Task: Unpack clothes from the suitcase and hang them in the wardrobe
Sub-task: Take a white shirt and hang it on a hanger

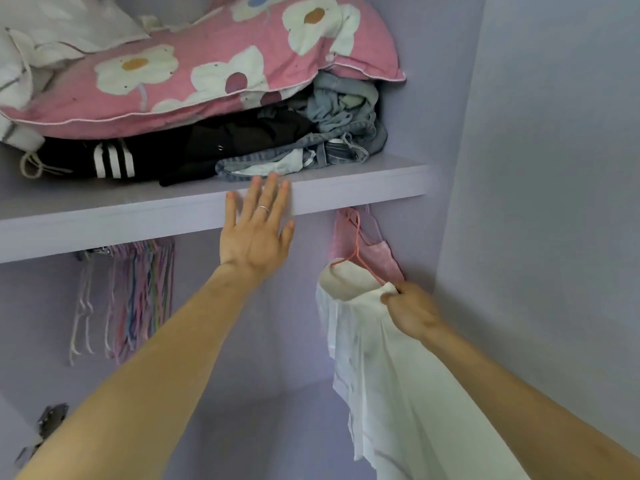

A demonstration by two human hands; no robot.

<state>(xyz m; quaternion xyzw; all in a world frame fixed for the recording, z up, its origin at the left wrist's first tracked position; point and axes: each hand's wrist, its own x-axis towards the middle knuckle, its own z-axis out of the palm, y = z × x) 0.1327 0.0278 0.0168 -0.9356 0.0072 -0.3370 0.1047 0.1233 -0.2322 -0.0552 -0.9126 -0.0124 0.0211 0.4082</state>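
L hand flat, fingers spread, palm against front edge of pale lilac wardrobe shelf; holds nothing; R hand pinched shut on shoulder of white cotton shirt, which hangs on thin pink wire hanger under shelf, just in front of pink garment; bunch of pastel hangers well to left; pink flower-print pillow atop folded clothes on shelf.

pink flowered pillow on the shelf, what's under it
Under the pink flowered pillow lies a pile of folded clothes: a black garment with white stripes and crumpled denim. How far back the pile goes is hidden.
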